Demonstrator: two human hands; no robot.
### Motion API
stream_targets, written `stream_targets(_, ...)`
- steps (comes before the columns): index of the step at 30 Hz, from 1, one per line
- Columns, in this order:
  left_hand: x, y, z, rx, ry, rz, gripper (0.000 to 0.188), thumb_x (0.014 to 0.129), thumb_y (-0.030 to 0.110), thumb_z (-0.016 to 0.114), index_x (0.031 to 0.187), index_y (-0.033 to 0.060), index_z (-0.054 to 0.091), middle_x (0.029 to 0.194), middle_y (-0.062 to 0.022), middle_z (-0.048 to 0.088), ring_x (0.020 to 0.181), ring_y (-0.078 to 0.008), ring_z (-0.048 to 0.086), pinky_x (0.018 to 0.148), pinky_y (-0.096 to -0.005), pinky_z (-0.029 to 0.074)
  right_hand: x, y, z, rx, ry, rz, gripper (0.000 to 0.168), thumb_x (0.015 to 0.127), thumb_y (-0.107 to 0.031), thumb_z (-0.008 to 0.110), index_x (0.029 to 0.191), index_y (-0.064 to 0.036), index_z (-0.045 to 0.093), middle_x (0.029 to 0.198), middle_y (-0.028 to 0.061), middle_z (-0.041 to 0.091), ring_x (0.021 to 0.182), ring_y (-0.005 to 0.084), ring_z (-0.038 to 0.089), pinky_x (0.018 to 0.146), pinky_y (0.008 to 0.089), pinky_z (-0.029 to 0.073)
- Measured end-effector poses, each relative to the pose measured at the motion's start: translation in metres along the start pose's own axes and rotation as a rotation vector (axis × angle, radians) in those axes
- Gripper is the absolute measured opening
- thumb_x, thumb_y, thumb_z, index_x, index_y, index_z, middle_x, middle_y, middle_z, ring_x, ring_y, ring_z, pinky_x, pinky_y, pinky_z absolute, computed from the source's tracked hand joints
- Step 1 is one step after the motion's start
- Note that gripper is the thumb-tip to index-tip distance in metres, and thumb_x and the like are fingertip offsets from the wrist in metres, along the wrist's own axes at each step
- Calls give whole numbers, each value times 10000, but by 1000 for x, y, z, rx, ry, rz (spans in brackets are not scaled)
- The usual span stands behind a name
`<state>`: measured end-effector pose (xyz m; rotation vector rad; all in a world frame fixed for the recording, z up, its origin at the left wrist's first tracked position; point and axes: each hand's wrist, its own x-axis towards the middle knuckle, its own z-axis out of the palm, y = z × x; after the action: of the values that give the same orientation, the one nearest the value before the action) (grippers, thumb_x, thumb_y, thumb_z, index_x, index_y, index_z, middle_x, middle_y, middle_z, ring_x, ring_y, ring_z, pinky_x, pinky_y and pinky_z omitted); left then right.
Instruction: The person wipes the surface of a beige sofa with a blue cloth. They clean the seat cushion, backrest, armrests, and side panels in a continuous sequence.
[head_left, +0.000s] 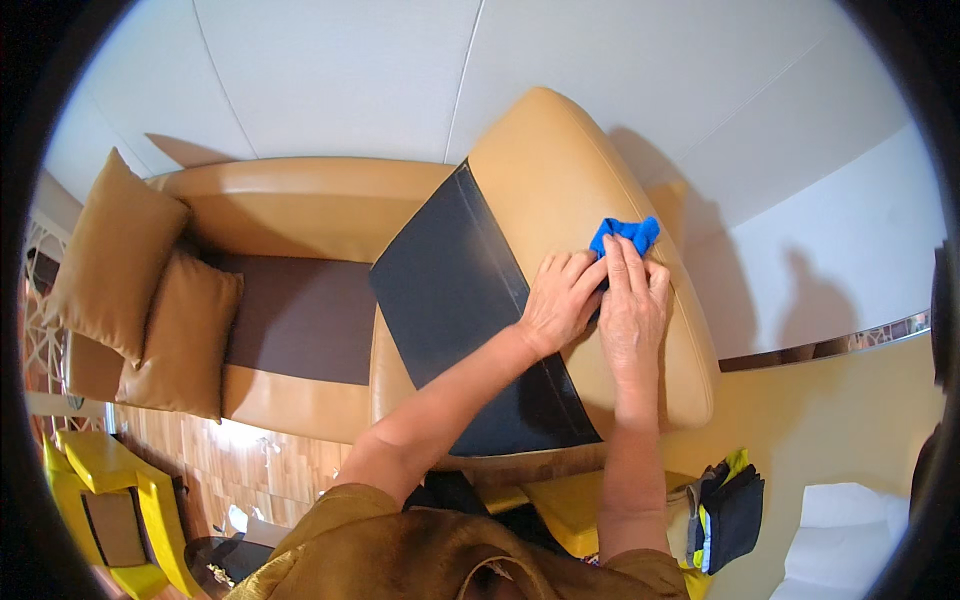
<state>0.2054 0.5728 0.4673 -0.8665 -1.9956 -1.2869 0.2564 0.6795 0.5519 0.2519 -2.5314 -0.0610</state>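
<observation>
A blue cloth (624, 234) lies bunched on the tan leather-look side of a sofa cushion (570, 172). My right hand (632, 311) presses on the cloth, its fingers stretched over it. Beside it, my left hand (559, 300) rests on the cushion with bent fingers, its fingertips close to the right hand. Whether the left hand also grips part of the cloth is hidden. The cushion stands tilted on the sofa (300, 187), and its black fabric underside (450, 285) faces left.
Two tan throw pillows (120, 255) lean at the sofa's left end, beside its brown seat base (300, 315). A panelled wall (360, 75) runs behind. Below left are a yellow chair (112, 517) and a dark table (217, 562). Folded clothes (731, 517) sit at lower right.
</observation>
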Motion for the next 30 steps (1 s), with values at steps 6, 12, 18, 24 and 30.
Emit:
stream_targets(6,-45,11,-22,124,8,9,462,769,178,799,1199,161,631,1215,-149,569,975,-317,577,810,-436,446,-13,-2,-18,-108,-90,26,417,854,-89,691,1268,-102,641,1048,79,604,977,297,565,844,430,464)
stream_targets(12,-18,-34,-20,166,4,8,322,813,149,700,1120,100,618,1102,-116,631,907,-305,608,754,-425,469,15,-4,19,-226,4,-122,263,911,-167,584,1164,-144,652,927,48,568,904,265,552,777,410,427)
stream_targets(18,45,-90,-25,291,146,-35,354,797,122,699,1144,108,633,1021,-136,578,923,-344,575,815,-436,475,88,-11,66,-243,82,-54,395,836,-183,747,1216,-143,645,1011,43,595,970,275,563,820,428,453)
stream_targets(24,17,-72,-28,112,15,-111,362,796,87,698,1152,91,630,1015,-168,559,927,-377,578,800,-456,488,58,-13,52,-310,78,-96,392,819,-161,746,1199,-128,655,959,53,599,945,267,569,807,419,426)
stream_targets(30,-36,-60,-42,65,-154,-11,344,809,70,668,1145,90,600,1201,-183,588,989,-370,607,830,-446,505,-10,-34,47,-276,4,-78,372,825,-135,713,1180,-53,638,879,66,562,841,254,551,746,410,401)
